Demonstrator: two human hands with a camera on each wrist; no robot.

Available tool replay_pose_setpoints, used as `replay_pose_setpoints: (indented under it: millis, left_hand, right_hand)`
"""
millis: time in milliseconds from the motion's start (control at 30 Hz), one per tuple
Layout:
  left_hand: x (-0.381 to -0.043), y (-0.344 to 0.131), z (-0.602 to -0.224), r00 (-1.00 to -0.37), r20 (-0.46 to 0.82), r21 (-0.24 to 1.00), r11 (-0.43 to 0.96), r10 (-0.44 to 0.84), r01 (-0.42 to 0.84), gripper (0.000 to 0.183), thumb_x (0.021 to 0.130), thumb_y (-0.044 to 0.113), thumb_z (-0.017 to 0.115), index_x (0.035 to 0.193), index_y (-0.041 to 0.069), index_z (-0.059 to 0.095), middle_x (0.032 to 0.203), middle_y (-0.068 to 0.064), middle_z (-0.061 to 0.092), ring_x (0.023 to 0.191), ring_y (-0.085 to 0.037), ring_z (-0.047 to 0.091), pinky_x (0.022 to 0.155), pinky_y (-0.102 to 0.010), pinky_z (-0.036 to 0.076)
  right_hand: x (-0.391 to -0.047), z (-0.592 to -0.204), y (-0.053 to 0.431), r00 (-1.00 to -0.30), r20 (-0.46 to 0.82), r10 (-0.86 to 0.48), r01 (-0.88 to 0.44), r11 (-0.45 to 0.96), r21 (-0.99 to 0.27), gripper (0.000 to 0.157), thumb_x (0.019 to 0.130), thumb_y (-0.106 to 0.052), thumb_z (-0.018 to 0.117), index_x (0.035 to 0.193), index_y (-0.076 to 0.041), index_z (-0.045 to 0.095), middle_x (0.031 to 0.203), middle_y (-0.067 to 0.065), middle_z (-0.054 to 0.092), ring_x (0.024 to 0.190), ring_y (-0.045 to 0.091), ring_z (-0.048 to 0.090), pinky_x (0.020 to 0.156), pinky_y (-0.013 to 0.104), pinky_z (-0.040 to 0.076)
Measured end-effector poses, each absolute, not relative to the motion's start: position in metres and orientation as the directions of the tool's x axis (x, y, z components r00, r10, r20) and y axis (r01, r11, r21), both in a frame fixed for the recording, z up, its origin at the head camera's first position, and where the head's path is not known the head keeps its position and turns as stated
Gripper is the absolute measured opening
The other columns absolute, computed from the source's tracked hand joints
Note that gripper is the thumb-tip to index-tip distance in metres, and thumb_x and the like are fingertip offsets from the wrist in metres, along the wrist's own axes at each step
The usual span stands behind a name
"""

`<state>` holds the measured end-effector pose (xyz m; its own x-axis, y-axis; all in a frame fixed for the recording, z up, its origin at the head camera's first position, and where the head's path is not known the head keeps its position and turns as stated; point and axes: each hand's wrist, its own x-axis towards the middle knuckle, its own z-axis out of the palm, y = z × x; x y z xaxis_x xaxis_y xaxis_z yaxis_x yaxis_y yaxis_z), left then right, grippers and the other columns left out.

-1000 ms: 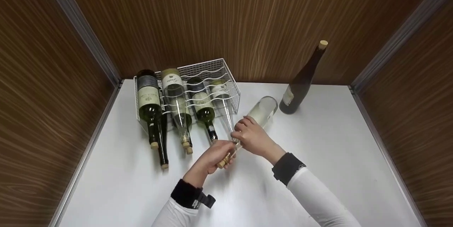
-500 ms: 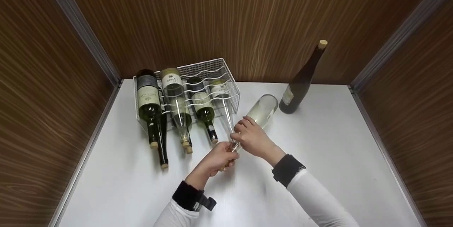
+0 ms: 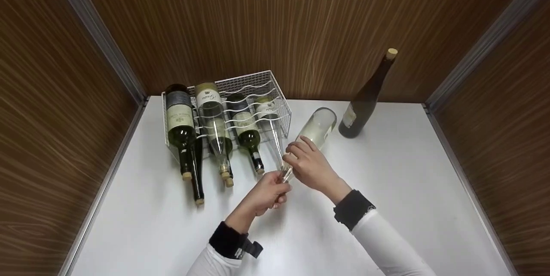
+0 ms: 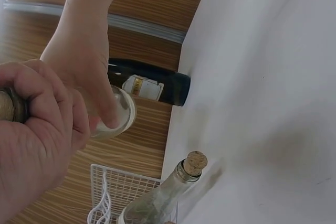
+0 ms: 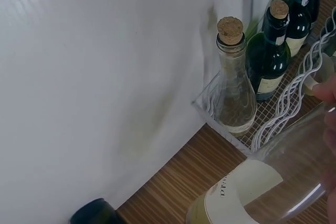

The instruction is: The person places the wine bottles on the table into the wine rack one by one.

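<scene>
A clear glass wine bottle [image 3: 318, 127] slants above the white table, its base toward the back and its neck toward me. My left hand [image 3: 267, 192] grips its neck; the cork [image 4: 6, 106] peeks out of that fist in the left wrist view. My right hand [image 3: 311, 166] holds the bottle around its shoulder, fingers curled over the glass. A pale label [image 5: 236, 195] shows on its body in the right wrist view. Left of the hands, a white wire rack [image 3: 281, 95] holds several corked bottles lying neck forward, among them a clear one [image 3: 273, 132] nearest the held bottle.
A dark corked bottle [image 3: 365, 99] stands upright at the back right, behind the held bottle. Green bottles [image 3: 249, 134] and a dark slim neck [image 3: 197, 181] jut from the rack's front over the table [image 3: 142, 224]. Wood-grain panels [image 3: 309, 31] wall in the back and sides.
The left hand has turned and closed over the neck, hiding the cork from the head view. The held bottle's base has shifted slightly toward the back, and the right hand moved slightly right with it.
</scene>
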<state>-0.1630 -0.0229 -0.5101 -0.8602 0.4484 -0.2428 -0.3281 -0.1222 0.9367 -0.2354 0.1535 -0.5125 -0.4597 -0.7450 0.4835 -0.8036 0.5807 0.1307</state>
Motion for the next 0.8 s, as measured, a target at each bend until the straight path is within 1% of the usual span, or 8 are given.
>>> replay_pose_setpoints:
  millis: [67, 200, 267, 367, 467, 600, 700, 800]
  left_hand:
    - [-0.163, -0.023, -0.510, -0.868, -0.237, 0.938, -0.131, 0.437, -0.322, 0.013, 0.088, -0.003, 0.053, 0.099, 0.002, 0.049, 0.063, 0.002, 0.042, 0.045, -0.004, 0.039, 0.034, -0.015, 0.029]
    - [-0.164, -0.025, -0.510, -0.879, -0.228, 0.941, -0.139, 0.419, -0.310, 0.013, 0.089, -0.003, 0.052, 0.100, 0.003, 0.049, 0.063, 0.002, 0.041, 0.043, -0.004, 0.037, 0.033, -0.016, 0.028]
    - [-0.165, -0.027, -0.510, -0.884, -0.225, 0.940, -0.146, 0.411, -0.307, 0.012, 0.089, -0.003, 0.052, 0.099, 0.003, 0.049, 0.063, 0.002, 0.041, 0.043, -0.004, 0.037, 0.033, -0.016, 0.028]
    - [-0.165, -0.028, -0.510, -0.891, -0.210, 0.943, -0.159, 0.402, -0.294, 0.011, 0.090, -0.004, 0.051, 0.100, 0.001, 0.049, 0.063, 0.001, 0.041, 0.043, -0.004, 0.037, 0.033, -0.016, 0.028]
    - [-0.166, -0.030, -0.510, -0.899, -0.190, 0.944, -0.177, 0.393, -0.277, 0.013, 0.091, -0.004, 0.052, 0.104, -0.002, 0.051, 0.064, 0.001, 0.041, 0.043, -0.004, 0.037, 0.032, -0.017, 0.028]
    - [-0.167, -0.032, -0.510, -0.908, -0.169, 0.944, -0.203, 0.384, -0.261, 0.016, 0.091, -0.003, 0.053, 0.107, -0.003, 0.052, 0.069, 0.000, 0.044, 0.043, -0.004, 0.038, 0.033, -0.016, 0.029]
    - [-0.167, -0.034, -0.510, -0.915, -0.151, 0.943, -0.225, 0.373, -0.247, 0.019, 0.092, -0.002, 0.052, 0.110, -0.001, 0.052, 0.074, -0.001, 0.048, 0.043, -0.004, 0.038, 0.033, -0.016, 0.030]
    - [-0.167, -0.036, -0.510, -0.927, -0.131, 0.941, -0.251, 0.350, -0.227, 0.021, 0.094, -0.002, 0.051, 0.115, -0.003, 0.049, 0.080, -0.003, 0.051, 0.043, -0.004, 0.039, 0.033, -0.016, 0.030]
  right_hand:
    - [-0.234, -0.510, 0.155, -0.486, 0.483, -0.729, -0.795, 0.598, 0.102, 0.036, 0.070, -0.004, 0.080, 0.102, -0.012, 0.065, 0.113, 0.009, 0.063, 0.117, 0.029, 0.054, 0.111, 0.051, 0.030]
    - [-0.233, -0.506, 0.158, -0.537, 0.475, -0.697, -0.782, 0.623, 0.029, 0.056, 0.067, -0.005, 0.087, 0.118, -0.012, 0.065, 0.132, 0.013, 0.057, 0.129, 0.031, 0.046, 0.113, 0.052, 0.025]
    - [-0.233, -0.504, 0.160, -0.554, 0.478, -0.682, -0.779, 0.627, -0.008, 0.064, 0.066, -0.005, 0.089, 0.125, -0.011, 0.063, 0.138, 0.014, 0.053, 0.133, 0.033, 0.042, 0.113, 0.053, 0.025]
    - [-0.232, -0.502, 0.163, -0.575, 0.482, -0.662, -0.775, 0.629, -0.060, 0.070, 0.069, -0.005, 0.088, 0.133, -0.013, 0.059, 0.144, 0.015, 0.047, 0.137, 0.035, 0.037, 0.112, 0.054, 0.026]
    - [-0.231, -0.501, 0.164, -0.599, 0.484, -0.639, -0.767, 0.632, -0.115, 0.071, 0.074, -0.007, 0.085, 0.138, -0.015, 0.055, 0.149, 0.015, 0.041, 0.140, 0.033, 0.032, 0.114, 0.052, 0.025]
    - [-0.228, -0.501, 0.165, -0.644, 0.493, -0.585, -0.743, 0.633, -0.219, 0.067, 0.081, -0.012, 0.081, 0.142, -0.016, 0.053, 0.154, 0.012, 0.035, 0.144, 0.028, 0.025, 0.115, 0.045, 0.024]
    - [-0.226, -0.501, 0.165, -0.677, 0.500, -0.540, -0.721, 0.621, -0.307, 0.065, 0.085, -0.014, 0.078, 0.144, -0.015, 0.051, 0.156, 0.011, 0.031, 0.146, 0.026, 0.022, 0.115, 0.043, 0.027]
    - [-0.223, -0.500, 0.164, -0.708, 0.491, -0.508, -0.699, 0.603, -0.385, 0.066, 0.088, -0.015, 0.076, 0.147, -0.013, 0.046, 0.157, 0.011, 0.029, 0.146, 0.026, 0.021, 0.113, 0.044, 0.030]
